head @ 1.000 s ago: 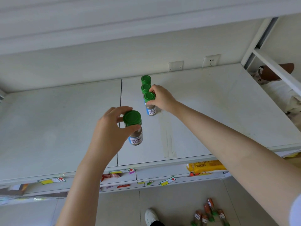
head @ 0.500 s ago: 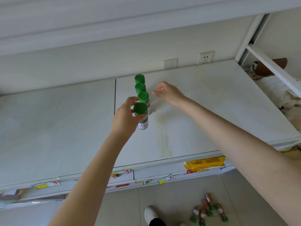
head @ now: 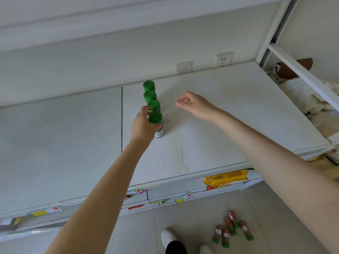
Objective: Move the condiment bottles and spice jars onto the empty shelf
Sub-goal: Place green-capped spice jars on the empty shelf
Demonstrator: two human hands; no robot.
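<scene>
Several green-capped spice jars stand in a row on the white shelf (head: 238, 116), running from the back toward me. The nearest jar (head: 157, 123) has a white label and sits at the front of the row; my left hand (head: 144, 125) is wrapped around its left side. Behind it stand a second jar (head: 154, 105), a third (head: 150, 96) and the rearmost (head: 149, 85). My right hand (head: 195, 104) hovers to the right of the row, fingers loosely curled, holding nothing and clear of the jars.
Several more spice jars (head: 231, 230) lie on the tiled floor at the bottom right, near my white shoe (head: 167, 237). A yellow packet (head: 226, 177) lies on the lower shelf. A wall socket (head: 222, 59) is behind. A white frame (head: 300, 70) borders the right.
My left hand carried the fourth jar forward and set it down at the front of the row. My right hand let go of the third jar and drew off to the right.
</scene>
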